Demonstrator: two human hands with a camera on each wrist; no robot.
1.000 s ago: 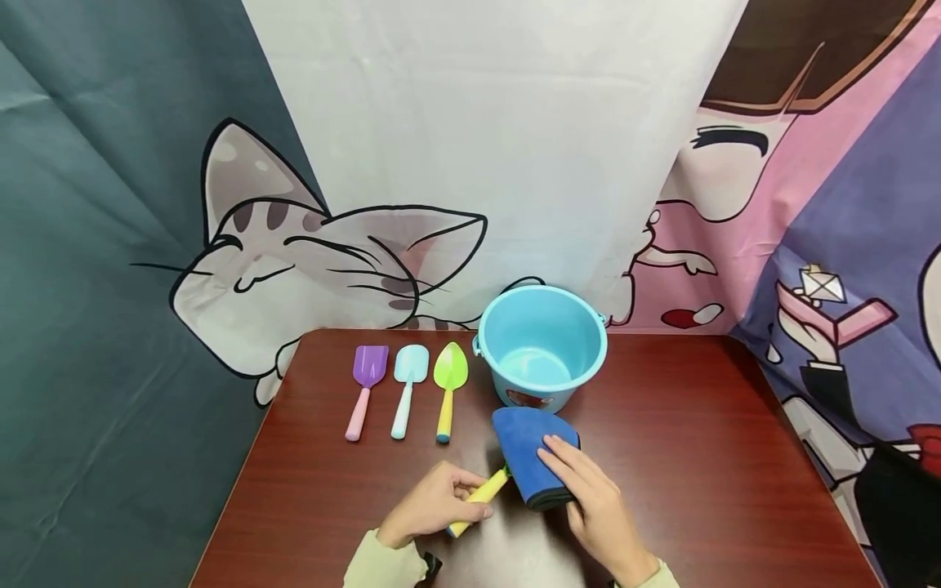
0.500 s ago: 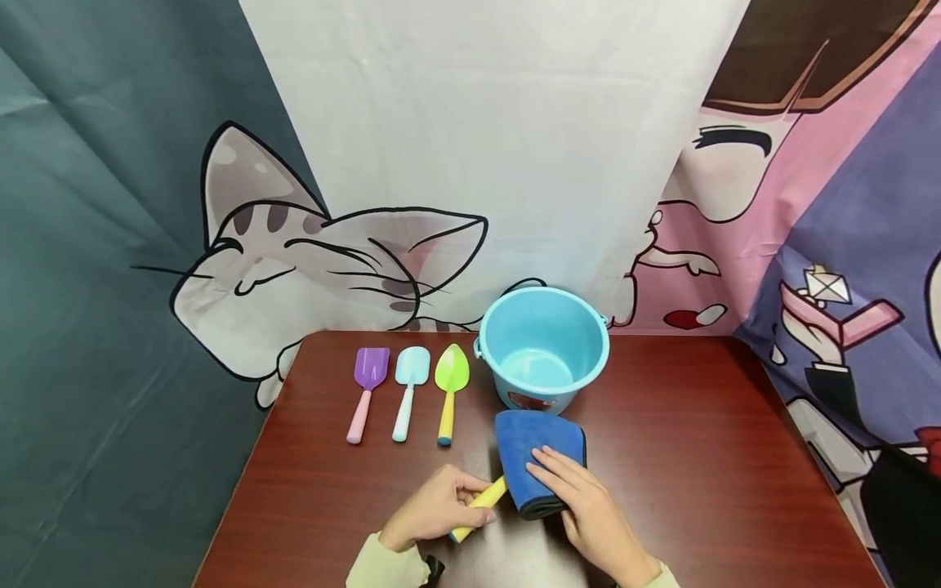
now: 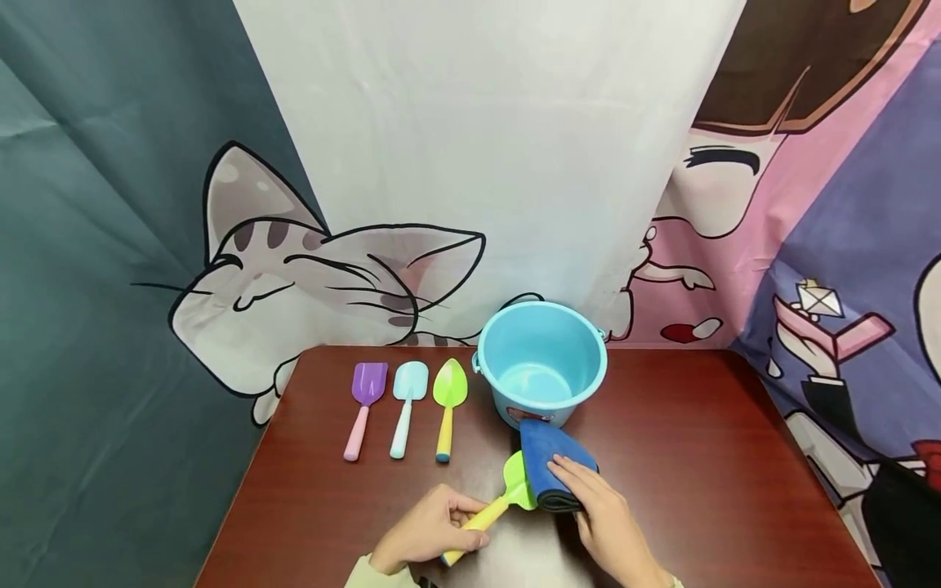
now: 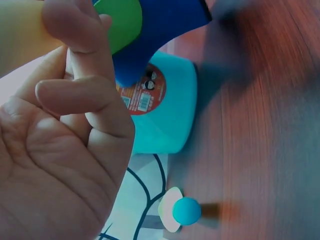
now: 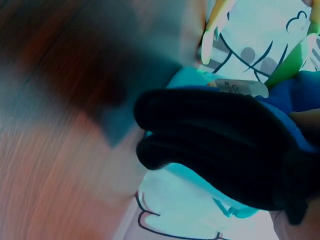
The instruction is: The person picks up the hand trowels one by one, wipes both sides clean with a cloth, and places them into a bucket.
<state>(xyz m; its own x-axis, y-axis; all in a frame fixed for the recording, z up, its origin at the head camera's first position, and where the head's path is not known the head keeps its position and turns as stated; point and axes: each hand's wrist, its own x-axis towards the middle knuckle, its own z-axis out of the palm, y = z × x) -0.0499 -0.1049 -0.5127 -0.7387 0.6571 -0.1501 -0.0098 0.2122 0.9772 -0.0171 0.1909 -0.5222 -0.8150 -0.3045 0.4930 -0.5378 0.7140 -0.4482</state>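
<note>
My left hand (image 3: pixel 434 529) pinches the yellow handle of a toy shovel (image 3: pixel 488 516) between thumb and fingers. The shovel's bright green blade (image 4: pixel 121 22) points up and to the right, its far edge hidden behind a folded blue cloth (image 3: pixel 551 461). With fingers on top, my right hand (image 3: pixel 613 523) grips this cloth against the blade; the thumb is hidden. Dark trim of the cloth (image 5: pixel 215 135) fills much of the right wrist view. Just beyond the cloth stands a light blue bucket (image 3: pixel 540 359).
Left of the bucket, three toy shovels lie in a row on the brown table (image 3: pixel 309 506): a purple one with a pink handle (image 3: pixel 365 408), a pale blue one (image 3: pixel 406 408), and a green one with a yellow handle (image 3: pixel 447 408). A printed curtain (image 3: pixel 470 147) hangs behind.
The cloth has shifted right along the shovel, so most of the green blade now shows. My left hand keeps its hold on the handle. The head view has tilted up slightly.
</note>
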